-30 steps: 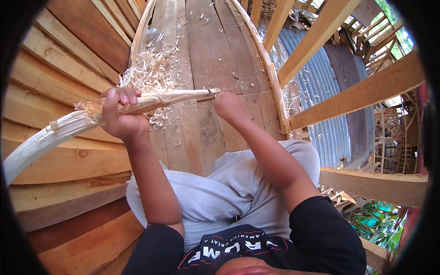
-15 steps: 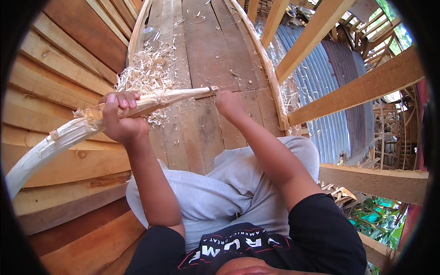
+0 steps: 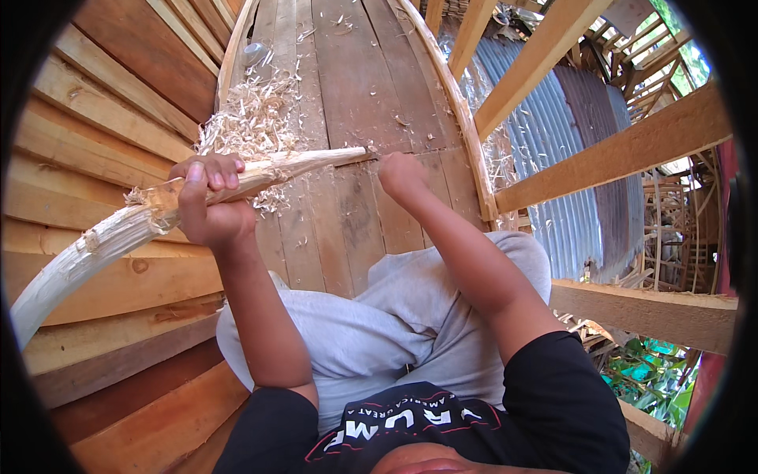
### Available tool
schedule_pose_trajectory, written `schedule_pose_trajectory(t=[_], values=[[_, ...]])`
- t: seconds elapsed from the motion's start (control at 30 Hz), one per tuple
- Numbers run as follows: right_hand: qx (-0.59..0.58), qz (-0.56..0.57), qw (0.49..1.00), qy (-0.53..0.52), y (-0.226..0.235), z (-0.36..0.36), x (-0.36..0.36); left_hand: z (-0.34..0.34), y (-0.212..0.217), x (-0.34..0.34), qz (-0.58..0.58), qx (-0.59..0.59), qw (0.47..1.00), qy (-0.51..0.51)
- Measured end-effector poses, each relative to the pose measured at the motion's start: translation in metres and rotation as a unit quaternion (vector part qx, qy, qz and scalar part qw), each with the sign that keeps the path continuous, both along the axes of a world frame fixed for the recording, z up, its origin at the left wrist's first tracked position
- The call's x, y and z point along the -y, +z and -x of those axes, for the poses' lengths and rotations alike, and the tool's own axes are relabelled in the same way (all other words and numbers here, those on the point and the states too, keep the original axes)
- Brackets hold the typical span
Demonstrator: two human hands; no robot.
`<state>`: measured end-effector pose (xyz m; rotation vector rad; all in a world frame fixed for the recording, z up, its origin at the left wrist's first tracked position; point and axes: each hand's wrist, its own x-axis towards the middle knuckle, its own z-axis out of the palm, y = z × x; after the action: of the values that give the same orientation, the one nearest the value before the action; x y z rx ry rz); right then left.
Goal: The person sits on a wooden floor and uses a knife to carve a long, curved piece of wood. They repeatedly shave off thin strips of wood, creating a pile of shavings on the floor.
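A long pale wooden pole [image 3: 87, 251], its bark stripped and its surface rough with curled shavings, slants up from the lower left and tapers to a thin tip [image 3: 347, 153]. My left hand [image 3: 212, 196] is wrapped round its middle, thumb on top. Just right of the tip my right hand [image 3: 403, 177] is closed in a fist, its back toward the view. Between fist and tip a small dark sliver shows; what the fist holds is otherwise hidden.
Pale wood shavings [image 3: 253, 118] lie heaped on the plank floor [image 3: 359, 79] beyond the pole. A small clear round object [image 3: 254, 54] sits near them. Board walls stand at left; wooden beams [image 3: 616, 150] and corrugated metal sheets [image 3: 545, 118] are at right. My crossed legs [image 3: 371, 332] are close below.
My right fist has shifted slightly to the right, and the tip of the pole has moved a little up and right. The left hand keeps its grip in nearly the same place.
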<state>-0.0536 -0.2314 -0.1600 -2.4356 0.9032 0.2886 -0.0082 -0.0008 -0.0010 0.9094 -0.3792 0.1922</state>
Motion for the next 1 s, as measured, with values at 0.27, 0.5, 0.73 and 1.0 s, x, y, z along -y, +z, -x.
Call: schedule_pose_trajectory(t=[0.27,0.5,0.73,1.0], values=[[-0.044,0.022,0.998,0.030,-0.026,-0.023,0.031,0.003,0.003,0.014,0.007,0.008,1.000,-0.002],[-0.081,-0.002,0.996,0.035,0.006,-0.002,0.015,-0.006,0.001,0.001,0.017,-0.003,1.000,0.018],[0.028,-0.074,0.996,-0.048,-0.003,-0.024,0.019,-0.002,0.010,-0.004,0.040,-0.059,0.996,0.051],[0.133,-0.120,0.982,-0.066,-0.003,-0.018,0.023,-0.002,0.022,-0.012,0.048,-0.055,0.992,0.105]])
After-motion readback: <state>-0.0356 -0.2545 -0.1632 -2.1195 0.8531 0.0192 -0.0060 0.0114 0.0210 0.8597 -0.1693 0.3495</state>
